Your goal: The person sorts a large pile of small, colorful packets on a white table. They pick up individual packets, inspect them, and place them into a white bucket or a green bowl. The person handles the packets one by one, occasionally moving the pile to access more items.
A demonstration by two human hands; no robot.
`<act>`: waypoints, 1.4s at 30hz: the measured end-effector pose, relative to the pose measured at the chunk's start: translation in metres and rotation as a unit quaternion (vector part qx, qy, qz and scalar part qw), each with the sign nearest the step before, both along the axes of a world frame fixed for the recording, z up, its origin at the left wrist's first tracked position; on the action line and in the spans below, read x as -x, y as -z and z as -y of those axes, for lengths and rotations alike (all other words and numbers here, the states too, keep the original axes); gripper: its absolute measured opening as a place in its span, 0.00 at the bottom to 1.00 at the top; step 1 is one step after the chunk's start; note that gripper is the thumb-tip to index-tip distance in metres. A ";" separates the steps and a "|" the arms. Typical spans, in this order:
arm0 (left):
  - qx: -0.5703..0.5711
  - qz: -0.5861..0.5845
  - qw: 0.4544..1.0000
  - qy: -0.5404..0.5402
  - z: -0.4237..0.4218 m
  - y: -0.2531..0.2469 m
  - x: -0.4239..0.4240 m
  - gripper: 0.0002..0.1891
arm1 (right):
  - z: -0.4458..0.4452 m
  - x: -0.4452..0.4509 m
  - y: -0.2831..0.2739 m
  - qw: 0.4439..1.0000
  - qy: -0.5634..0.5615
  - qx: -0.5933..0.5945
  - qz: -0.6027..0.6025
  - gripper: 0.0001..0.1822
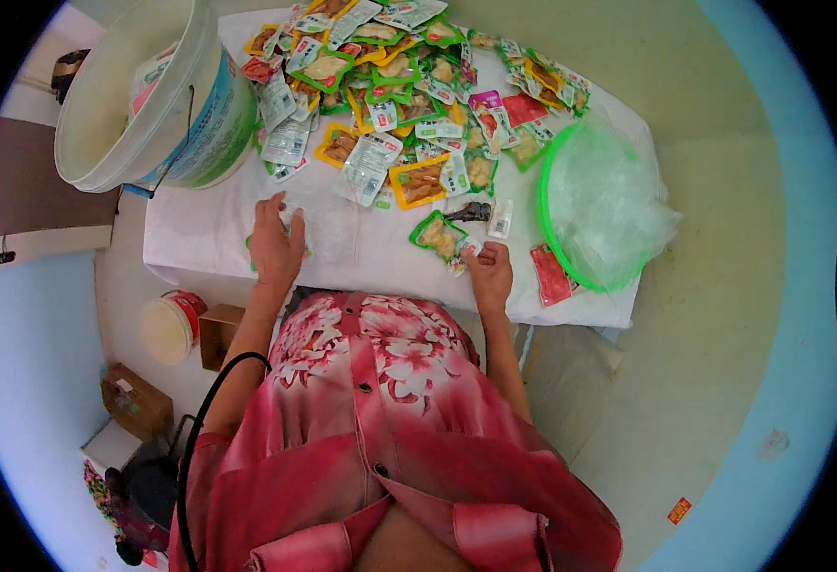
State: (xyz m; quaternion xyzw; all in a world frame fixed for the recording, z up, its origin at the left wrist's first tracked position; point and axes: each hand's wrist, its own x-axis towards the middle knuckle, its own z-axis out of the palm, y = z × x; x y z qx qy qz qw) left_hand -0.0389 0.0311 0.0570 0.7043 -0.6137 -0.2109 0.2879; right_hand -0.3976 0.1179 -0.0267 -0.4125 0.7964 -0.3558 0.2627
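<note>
My left hand (pixel 275 239) is over the near left part of a white-covered table (pixel 189 229), thumb and fingers apart. Green-edged bits of a packet show around it, and the palm hides whether it grips anything. Just right of that hand, a thin clear plastic sheet or bag (pixel 329 232) lies flat. With its fingertips, my right hand (pixel 491 268) pinches the lower right corner of a green-edged snack packet (pixel 438 237) with pale food inside. Close beyond it lie a dark packet (pixel 470 211) and a small white packet (pixel 500 217).
A big pile of sealed snack packets (pixel 390 86) covers the table's far side. At left stands a white plastic bucket (pixel 207 143), tilted in view, with packets inside. A green-rimmed basket (pixel 545 193) holds clear plastic bags (pixel 604 193). Beside it lies a red packet (pixel 553 275).
</note>
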 end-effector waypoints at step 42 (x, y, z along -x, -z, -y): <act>0.097 0.020 0.975 0.201 -0.042 -0.020 0.048 0.10 | 0.084 -0.150 -0.060 0.861 -0.302 -0.045 0.406 0.08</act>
